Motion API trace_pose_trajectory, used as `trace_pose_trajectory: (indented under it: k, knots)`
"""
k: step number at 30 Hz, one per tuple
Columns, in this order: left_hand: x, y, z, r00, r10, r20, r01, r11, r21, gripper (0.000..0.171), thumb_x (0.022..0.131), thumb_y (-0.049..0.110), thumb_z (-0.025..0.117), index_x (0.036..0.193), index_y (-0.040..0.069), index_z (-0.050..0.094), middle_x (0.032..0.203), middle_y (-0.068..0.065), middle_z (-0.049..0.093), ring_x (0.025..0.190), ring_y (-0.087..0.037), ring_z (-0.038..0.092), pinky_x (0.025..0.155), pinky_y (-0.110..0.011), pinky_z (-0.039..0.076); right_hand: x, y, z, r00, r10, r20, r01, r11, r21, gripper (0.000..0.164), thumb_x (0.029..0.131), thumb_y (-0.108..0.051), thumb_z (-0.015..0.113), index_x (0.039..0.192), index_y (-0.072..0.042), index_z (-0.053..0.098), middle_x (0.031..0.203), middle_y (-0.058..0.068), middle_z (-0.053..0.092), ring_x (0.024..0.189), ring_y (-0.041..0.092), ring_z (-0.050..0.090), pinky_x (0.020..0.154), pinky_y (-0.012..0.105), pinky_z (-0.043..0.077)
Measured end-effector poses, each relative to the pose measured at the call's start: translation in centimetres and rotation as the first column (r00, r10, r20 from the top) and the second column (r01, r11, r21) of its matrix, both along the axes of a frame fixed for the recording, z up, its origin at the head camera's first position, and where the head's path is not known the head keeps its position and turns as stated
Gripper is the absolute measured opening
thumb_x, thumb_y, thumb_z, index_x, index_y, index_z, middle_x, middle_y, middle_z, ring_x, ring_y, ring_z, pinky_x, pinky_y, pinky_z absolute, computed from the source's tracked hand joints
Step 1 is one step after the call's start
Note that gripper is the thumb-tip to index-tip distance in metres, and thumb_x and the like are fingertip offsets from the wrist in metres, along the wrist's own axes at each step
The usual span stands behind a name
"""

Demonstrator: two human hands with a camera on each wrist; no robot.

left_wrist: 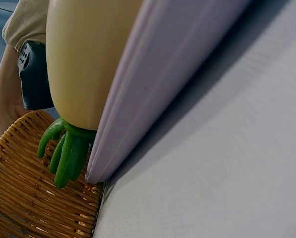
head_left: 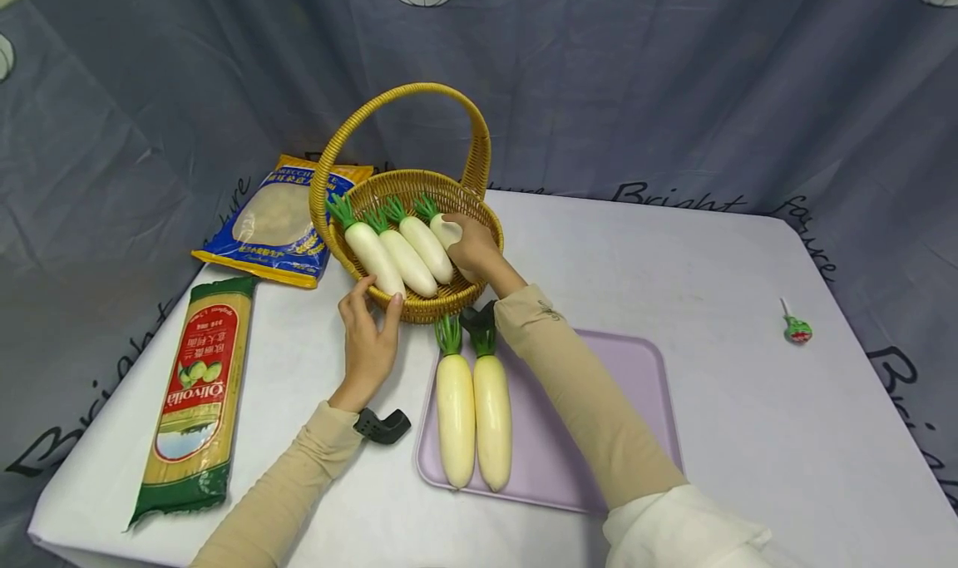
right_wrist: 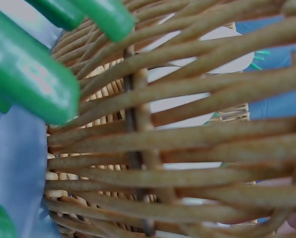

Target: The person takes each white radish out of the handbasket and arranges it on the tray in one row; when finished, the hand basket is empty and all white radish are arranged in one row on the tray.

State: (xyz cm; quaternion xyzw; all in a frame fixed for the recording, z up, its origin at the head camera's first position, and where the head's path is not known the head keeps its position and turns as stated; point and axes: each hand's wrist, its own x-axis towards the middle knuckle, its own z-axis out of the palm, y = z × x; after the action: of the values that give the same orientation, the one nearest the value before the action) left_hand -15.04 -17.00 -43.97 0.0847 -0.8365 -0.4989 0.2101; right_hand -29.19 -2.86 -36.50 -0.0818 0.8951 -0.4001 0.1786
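In the head view, a yellow wicker basket (head_left: 428, 308) with a tall handle holds several white radishes (head_left: 374, 259) with green tops, lying side by side. My right hand (head_left: 473, 248) reaches over the right rim and grips the rightmost radish (head_left: 446, 229) near its leafy end. At the front left rim, my left hand (head_left: 368, 341) touches the basket with thumb and fingers spread. Two longer, creamier radishes (head_left: 455, 418) lie on the left part of a lilac tray (head_left: 550, 460), under my right forearm. The right wrist view is mostly filled by basket weave (right_wrist: 187, 134).
A blue and yellow pasta bag (head_left: 277, 219) lies behind and left of the basket. Nearer the left edge is a long spaghetti pack (head_left: 196, 402). A green lollipop (head_left: 797, 329) lies far right on the white-covered table (head_left: 756, 435). Grey curtain (head_left: 636, 77) hangs behind.
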Motion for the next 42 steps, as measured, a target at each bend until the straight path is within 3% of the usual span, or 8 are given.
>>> trace_pose_trajectory:
  k: [7,12,20,27,36,42]
  knots:
    - [0.0,-0.1,0.0,1.000,0.001,0.001,-0.001,1.000,-0.001,0.051,0.091,0.044,0.046,0.133,0.019,0.031,0.127,-0.019,0.028,0.112,-0.031,0.041,0.094,-0.043,0.036,-0.1,0.2,0.3,0.999,-0.034,0.011,0.034,0.996,-0.076,0.071,0.077,0.008,0.043,0.138,-0.026,0.036,0.146,0.005,0.031,0.098,0.025,0.044,0.059,0.032,0.033]
    - [0.0,-0.2,0.0,1.000,0.004,-0.001,-0.004,1.000,-0.009,0.051,0.091,0.044,0.046,0.133,0.019,0.031,0.125,-0.019,0.029,0.109,-0.031,0.041,0.090,-0.042,0.037,-0.2,0.5,0.4,1.000,-0.021,0.015,0.023,0.986,-0.165,0.067,0.077,0.007,0.046,0.137,-0.023,0.039,0.147,0.005,0.029,0.112,0.025,0.043,0.064,0.031,0.037]
    - [0.1,-0.1,0.0,1.000,0.009,-0.003,-0.009,1.000,-0.006,0.052,0.091,0.042,0.047,0.134,0.018,0.031,0.126,-0.020,0.029,0.111,-0.030,0.041,0.095,-0.043,0.036,-0.8,1.0,0.3,0.990,0.027,0.142,0.025,0.936,-0.351,0.056,0.084,0.002,0.048,0.134,-0.022,0.043,0.149,0.003,0.024,0.123,0.022,0.038,0.072,0.028,0.038]
    - [0.1,-0.1,0.0,1.000,0.004,-0.008,-0.004,1.000,-0.002,0.052,0.091,0.041,0.048,0.134,0.017,0.030,0.126,-0.021,0.028,0.111,-0.031,0.040,0.095,-0.043,0.036,-1.3,1.5,0.3,0.954,0.111,0.277,0.029,0.889,-0.457,0.050,0.089,-0.006,0.048,0.134,-0.027,0.043,0.145,0.004,0.031,0.102,0.023,0.051,0.065,0.034,0.045]
    - [0.1,0.0,0.2,1.000,0.003,-0.006,-0.003,1.000,0.002,0.052,0.091,0.042,0.047,0.134,0.018,0.031,0.126,-0.020,0.029,0.111,-0.030,0.040,0.095,-0.043,0.036,-1.7,2.3,0.5,0.901,0.264,0.345,-0.024,0.823,-0.567,0.052,0.090,-0.007,0.045,0.139,-0.021,0.034,0.141,0.008,0.036,0.117,0.028,0.047,0.079,0.035,0.047]
    - [0.1,0.0,0.2,1.000,0.004,0.000,-0.004,1.000,0.003,0.052,0.091,0.042,0.047,0.134,0.018,0.031,0.127,-0.019,0.028,0.111,-0.031,0.041,0.094,-0.043,0.036,-2.1,2.7,0.4,0.875,0.315,0.368,-0.014,0.775,-0.632,0.051,0.092,-0.007,0.043,0.140,-0.020,0.032,0.138,0.011,0.037,0.101,0.020,0.047,0.072,0.031,0.045]
